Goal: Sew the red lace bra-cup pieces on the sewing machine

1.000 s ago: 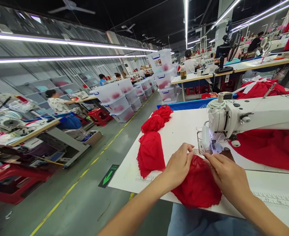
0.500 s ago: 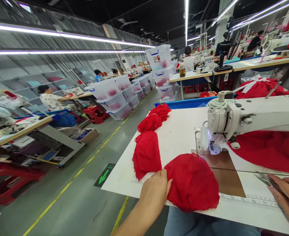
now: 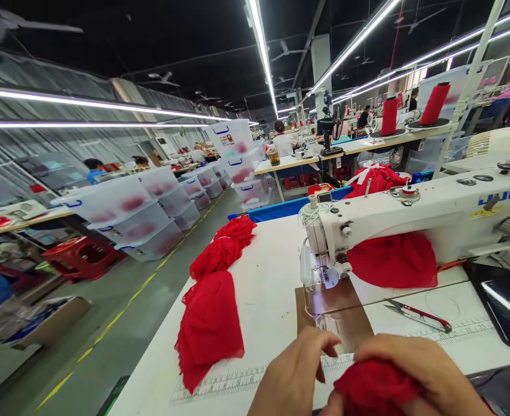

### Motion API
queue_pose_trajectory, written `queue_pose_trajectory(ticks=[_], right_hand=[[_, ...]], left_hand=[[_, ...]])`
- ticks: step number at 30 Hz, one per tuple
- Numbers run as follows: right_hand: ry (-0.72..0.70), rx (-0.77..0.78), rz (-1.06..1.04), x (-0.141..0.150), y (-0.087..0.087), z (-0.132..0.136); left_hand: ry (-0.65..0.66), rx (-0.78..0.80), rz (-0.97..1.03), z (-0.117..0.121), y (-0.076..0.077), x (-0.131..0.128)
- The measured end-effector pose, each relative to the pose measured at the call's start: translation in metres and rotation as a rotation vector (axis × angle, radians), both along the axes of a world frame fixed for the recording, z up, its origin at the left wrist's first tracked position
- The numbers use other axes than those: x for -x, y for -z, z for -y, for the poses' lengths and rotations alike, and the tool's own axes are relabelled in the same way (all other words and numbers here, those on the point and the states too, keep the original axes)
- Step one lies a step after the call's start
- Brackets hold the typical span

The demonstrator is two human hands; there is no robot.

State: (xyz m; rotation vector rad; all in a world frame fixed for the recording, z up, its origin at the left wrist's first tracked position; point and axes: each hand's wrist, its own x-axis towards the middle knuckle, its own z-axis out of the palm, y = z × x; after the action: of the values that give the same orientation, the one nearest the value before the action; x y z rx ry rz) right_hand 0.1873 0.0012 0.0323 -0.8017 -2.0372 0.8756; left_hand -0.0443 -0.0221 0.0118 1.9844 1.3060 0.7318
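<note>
Holding a bunched red cloth [image 3: 379,384], the R hand [image 3: 424,364] has its fingers curled over the top of it, back of the hand turned up, wrist going to the lower R corner; the fingers are pressed around the fabric. The cloth is at the bottom edge of the view, at the near side of the white table [image 3: 268,289], partly cut off by the frame. The L hand [image 3: 292,370] is just beside it, also w/ its back up, the fingers arched and bent toward the R hand, a small gap btwn the upper fingertips of the two hands. If the L hand pinches the cloth, I cannot tell, b/c its lower part is hidden. Directly beyond the hands is the brown plate [image 3: 354,329], under the lit needle area of the white sewing machine [image 3: 411,214]. To the R of the plate lie the thread snips [image 3: 426,318], tips toward the machine head, and then a dark flat device [image 3: 502,306]. Another red cloth [image 3: 394,263] lies beneath the machine arm. On the L side of the table are a flat red piece [image 3: 211,323] and, touching it, a crumpled red bundle [image 3: 224,245]. Farther, stacked plastic boxes [image 3: 129,211] stand on the floor.
</note>
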Motion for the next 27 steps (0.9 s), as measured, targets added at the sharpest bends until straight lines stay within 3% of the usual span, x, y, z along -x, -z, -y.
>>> queue_pose_trajectory(ticks=[2,5,9,12,14,19,21,24,27], right_hand=[[0.117,0.065,-0.065,-0.009,-0.003,-0.002],[0.172,0.097,-0.122,-0.015,-0.004,0.0],[0.205,0.026,-0.148,-0.022,-0.003,0.001],[0.3,-0.085,-0.153,-0.037,0.002,-0.009],[0.342,-0.079,-0.138,-0.052,0.009,-0.018],[0.231,0.401,-0.045,-0.091,0.031,-0.029],[0.194,0.453,-0.015,-0.102,0.035,-0.03],[0.143,0.411,0.011,-0.109,0.033,-0.037],[0.227,0.391,-0.018,-0.106,0.026,-0.058]], left_hand=[[0.065,0.109,0.051,-0.012,0.0,-0.011],[0.111,0.319,0.19,-0.022,0.006,-0.03],[0.054,0.324,0.246,-0.026,0.013,-0.042],[0.022,0.525,0.371,-0.032,0.016,-0.04],[0.032,0.666,0.437,-0.038,0.016,-0.037],[0.006,0.809,0.328,-0.05,0.013,-0.036],[0.029,0.849,0.346,-0.052,0.008,-0.041],[0.051,0.78,0.519,-0.054,-0.001,-0.058],[0.034,0.297,0.45,-0.061,-0.011,-0.083]])
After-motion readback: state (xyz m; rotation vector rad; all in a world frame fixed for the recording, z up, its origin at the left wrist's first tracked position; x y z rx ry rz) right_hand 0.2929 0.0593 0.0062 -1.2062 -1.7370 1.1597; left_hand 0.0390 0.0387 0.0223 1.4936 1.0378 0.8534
